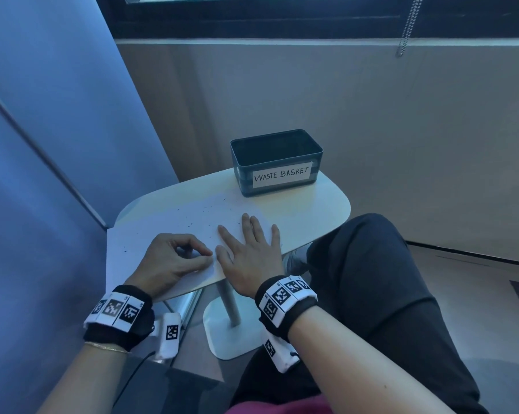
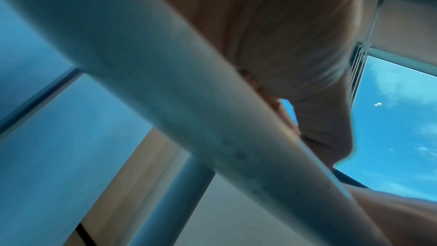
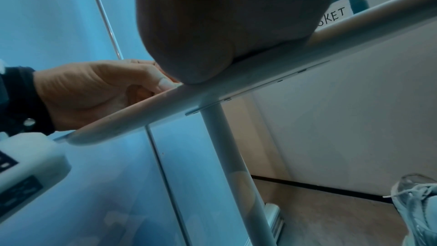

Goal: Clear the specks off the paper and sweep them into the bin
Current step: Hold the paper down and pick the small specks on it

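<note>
A white sheet of paper [image 1: 168,222] lies on the small white table [image 1: 321,204], with several dark specks [image 1: 204,209] scattered over its middle and far part. A dark green bin [image 1: 279,189] labelled WASTE BASKET stands at the table's far end, just beyond the paper. My right hand [image 1: 249,246] lies flat on the paper's right part, fingers straight and spread. My left hand [image 1: 174,258] rests at the near edge with its fingers curled, thumb and forefinger pinching the paper. The right wrist view shows that pinch [image 3: 165,81] at the table rim [image 3: 260,66].
A blue partition wall [image 1: 58,144] runs close along the table's left side. My dark-trousered knee [image 1: 371,264] sits against the right edge. The table's pole [image 3: 231,156] and base [image 1: 228,333] stand below, with a shoe [image 3: 416,203] on the floor.
</note>
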